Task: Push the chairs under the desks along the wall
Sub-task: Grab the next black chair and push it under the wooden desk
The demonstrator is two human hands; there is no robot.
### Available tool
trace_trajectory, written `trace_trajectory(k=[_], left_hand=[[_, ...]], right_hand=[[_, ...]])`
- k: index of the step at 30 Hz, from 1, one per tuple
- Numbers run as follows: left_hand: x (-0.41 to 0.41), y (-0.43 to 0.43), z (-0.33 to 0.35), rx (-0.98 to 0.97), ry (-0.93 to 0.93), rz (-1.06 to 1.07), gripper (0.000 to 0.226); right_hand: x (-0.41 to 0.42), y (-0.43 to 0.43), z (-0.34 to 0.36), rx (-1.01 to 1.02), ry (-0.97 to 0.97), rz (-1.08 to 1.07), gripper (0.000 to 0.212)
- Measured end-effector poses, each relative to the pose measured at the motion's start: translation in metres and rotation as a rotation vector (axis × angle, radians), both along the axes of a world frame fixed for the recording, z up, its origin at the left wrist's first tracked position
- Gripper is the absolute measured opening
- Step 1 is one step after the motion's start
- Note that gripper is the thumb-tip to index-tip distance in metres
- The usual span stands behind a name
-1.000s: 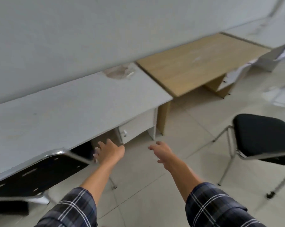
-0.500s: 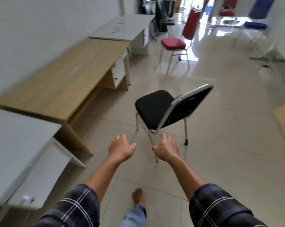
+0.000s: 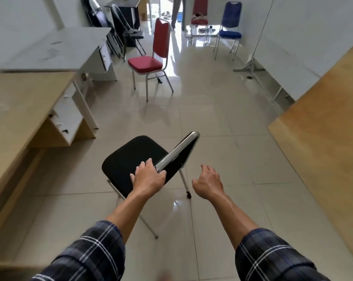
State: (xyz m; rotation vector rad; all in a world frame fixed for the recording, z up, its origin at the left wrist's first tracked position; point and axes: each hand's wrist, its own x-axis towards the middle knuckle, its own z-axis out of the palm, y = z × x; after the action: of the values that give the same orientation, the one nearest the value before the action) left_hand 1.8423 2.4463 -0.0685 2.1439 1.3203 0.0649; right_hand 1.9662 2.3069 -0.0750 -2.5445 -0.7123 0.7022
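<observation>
Left hand [image 3: 148,178]: on near end of black chair [image 3: 135,159] backrest, fingers draped over the chrome top rail, closing but not fully wrapped. Right hand [image 3: 209,182]: off to the side, fingers loosely spread, holding nothing, not touching the chair.

Black chair stands on open tile floor [image 3: 222,151], seat toward wooden desk [image 3: 19,110] on the left, well apart from it, not yet tucked.

Handling, est.: thin tube frame, padded seat, likely light and stiff. Chrome rail may be slick; glossy tile should let legs slide, poss. skid or tip if pushed high. Best hold: both ends of top rail.

Count: 2 desks along left wall, wooden then white desk [image 3: 70,49]. Chairs beyond: 1 red chair [image 3: 149,63] near white desk, 1 blue chair [image 3: 230,33] far back, another red one beside it, folded chairs at far left, number unclear.
</observation>
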Motion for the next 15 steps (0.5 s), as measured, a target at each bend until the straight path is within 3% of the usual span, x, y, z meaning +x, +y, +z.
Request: trace_trajectory(k=[4,9,15], left_hand=[[0.033,0.028,-0.008,-0.049,0.007,0.010,0.066],[0.053,0.040,-0.029,-0.139,0.002,0.169,0.049],[0.062,0.022,-0.040,-0.009,0.084,0.416,0.050]], right_hand=[[0.050,0.036,-0.001,0.076,-0.010,-0.022,0.069],[0.102,0.093,-0.010,0.187,-0.050,0.076,0.073],[0.148,0.133,-0.036,0.125,0.009,0.234,0.058]])
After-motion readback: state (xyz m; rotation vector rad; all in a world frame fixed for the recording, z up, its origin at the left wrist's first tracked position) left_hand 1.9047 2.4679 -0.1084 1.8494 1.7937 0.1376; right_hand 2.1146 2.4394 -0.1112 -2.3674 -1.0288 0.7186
